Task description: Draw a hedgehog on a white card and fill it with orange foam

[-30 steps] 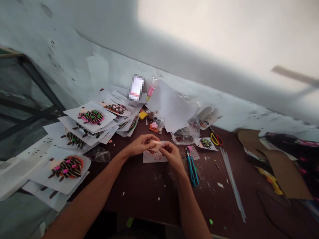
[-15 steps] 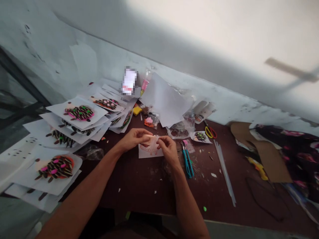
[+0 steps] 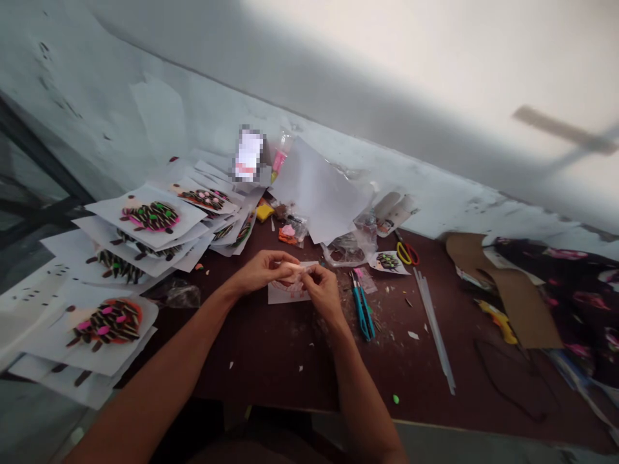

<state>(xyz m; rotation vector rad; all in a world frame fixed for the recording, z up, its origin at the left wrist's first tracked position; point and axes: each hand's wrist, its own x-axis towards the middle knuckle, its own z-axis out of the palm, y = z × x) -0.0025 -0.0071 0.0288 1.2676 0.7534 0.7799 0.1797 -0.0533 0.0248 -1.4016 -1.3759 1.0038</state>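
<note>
My left hand (image 3: 264,270) and my right hand (image 3: 320,287) meet over a small white paper (image 3: 278,296) with a reddish line drawing, on the dark table (image 3: 271,361). Both hands are closed, thumbs and forefingers pinched around something small and pale between them, too small to name. Fingers cover part of the drawing. Just right of my right hand lie teal-handled pliers (image 3: 362,309) and a small bag with a pink piece (image 3: 366,280).
Stacked papers with decorated hedgehog figures (image 3: 151,216) fill the left. Behind are yellow clay (image 3: 264,212), a phone (image 3: 249,153) and white sheets (image 3: 322,193). Scissors (image 3: 407,252), glue sticks (image 3: 435,332), a yellow glue gun (image 3: 498,320) and cardboard (image 3: 525,309) lie right.
My right hand has shifted slightly left, closer to my left hand, and covers more of the drawing. The whole view has moved a little.
</note>
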